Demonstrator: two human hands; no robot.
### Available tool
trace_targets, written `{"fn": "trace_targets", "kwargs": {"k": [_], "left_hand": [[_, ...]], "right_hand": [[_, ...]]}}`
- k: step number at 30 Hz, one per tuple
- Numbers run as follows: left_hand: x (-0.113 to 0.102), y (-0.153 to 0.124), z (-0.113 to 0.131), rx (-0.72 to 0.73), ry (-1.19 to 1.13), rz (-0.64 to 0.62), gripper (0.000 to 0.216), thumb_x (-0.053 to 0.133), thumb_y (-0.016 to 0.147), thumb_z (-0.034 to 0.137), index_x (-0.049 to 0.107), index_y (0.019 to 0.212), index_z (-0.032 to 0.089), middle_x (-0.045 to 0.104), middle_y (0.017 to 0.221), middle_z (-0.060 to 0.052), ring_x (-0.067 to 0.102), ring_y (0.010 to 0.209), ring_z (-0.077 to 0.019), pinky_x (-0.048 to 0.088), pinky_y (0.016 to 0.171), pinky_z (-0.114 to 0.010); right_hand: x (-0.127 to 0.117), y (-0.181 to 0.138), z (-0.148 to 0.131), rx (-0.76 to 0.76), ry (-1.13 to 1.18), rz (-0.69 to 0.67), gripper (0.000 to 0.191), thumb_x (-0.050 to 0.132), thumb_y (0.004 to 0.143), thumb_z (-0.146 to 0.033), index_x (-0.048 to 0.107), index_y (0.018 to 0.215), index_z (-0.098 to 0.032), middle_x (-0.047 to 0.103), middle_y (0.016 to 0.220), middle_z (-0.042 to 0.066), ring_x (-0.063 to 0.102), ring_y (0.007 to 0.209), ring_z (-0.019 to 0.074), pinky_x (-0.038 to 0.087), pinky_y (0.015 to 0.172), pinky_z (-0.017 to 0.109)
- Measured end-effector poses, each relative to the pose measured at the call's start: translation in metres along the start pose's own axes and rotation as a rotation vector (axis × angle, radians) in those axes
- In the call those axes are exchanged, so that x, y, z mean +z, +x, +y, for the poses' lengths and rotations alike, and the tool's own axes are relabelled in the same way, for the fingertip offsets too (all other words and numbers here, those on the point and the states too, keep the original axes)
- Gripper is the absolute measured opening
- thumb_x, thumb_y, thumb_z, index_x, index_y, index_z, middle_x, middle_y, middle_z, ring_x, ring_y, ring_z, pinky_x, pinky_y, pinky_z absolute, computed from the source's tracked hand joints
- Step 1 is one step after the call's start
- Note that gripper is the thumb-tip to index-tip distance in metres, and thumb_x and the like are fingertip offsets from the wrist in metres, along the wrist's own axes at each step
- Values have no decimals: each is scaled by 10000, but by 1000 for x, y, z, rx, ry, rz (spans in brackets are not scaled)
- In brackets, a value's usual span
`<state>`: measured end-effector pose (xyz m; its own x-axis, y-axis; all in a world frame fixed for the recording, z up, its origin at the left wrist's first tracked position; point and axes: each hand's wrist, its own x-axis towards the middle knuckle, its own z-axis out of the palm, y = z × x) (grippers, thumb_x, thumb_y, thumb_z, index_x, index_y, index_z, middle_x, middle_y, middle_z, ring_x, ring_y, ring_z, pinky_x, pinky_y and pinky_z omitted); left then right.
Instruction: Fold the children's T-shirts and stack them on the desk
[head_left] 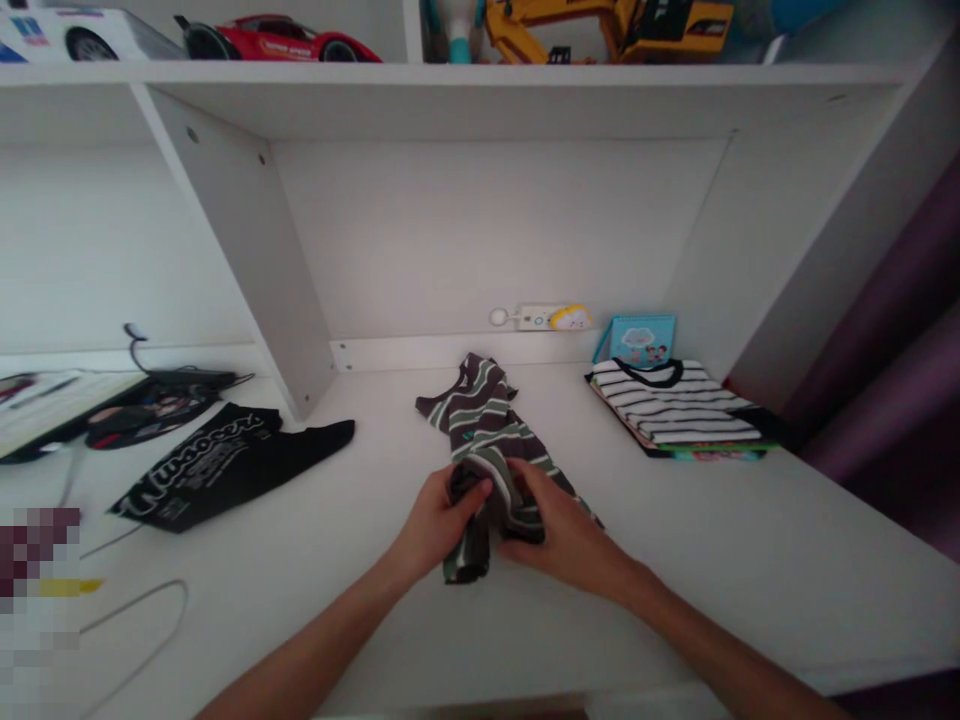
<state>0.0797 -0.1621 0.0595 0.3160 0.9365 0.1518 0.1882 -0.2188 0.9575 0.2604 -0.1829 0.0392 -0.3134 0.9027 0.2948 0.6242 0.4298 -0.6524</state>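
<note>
A striped shirt (480, 405) in dark brown, green and white lies partly bunched on the white desk. Its collar end points away from me, and the near end is rolled or gathered up. My left hand (439, 515) grips the gathered part, thumb on top. On the other side, my right hand (566, 530) has its fingers curled around a fold of the same shirt, its thumb a little apart below. Part of the cloth is hidden behind my fingers.
To the left lies a black garment with white lettering (202, 470). A folded black-and-white striped shirt (675, 405) tops a stack at the right, before a blue box (645, 338). A power strip (536, 318) sits at the back; toy vehicles, including a red car (281, 40), stand on the shelf above.
</note>
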Motion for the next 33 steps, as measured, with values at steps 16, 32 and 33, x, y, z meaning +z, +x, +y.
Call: {"fn": "trace_targets", "kwargs": {"k": [16,32,33], "left_hand": [[-105,21,22,282,743,406,227,436,728,250,614,848,175,607,788,-30,559,683,-148,434,586,-220],[-72,-7,-88,170,894,221,107,408,724,169,500,775,189,550,704,-2,515,615,-140,381,596,-233],[-72,-6,-88,177,902,217,111,406,724,168,499,780,189,550,711,-4,513,621,-141,379,597,-234]], "right_hand": [[-120,54,25,178,-895,474,283,432,748,-91,565,982,-182,560,963,75,559,800,193,370,587,250],[-17,-41,115,248,-528,245,424,426,679,-32,543,1042,-218,615,986,28,570,887,170,410,726,243],[-16,-41,117,246,-537,250,416,431,678,-35,551,1033,-216,612,993,30,565,903,173,411,738,247]]}}
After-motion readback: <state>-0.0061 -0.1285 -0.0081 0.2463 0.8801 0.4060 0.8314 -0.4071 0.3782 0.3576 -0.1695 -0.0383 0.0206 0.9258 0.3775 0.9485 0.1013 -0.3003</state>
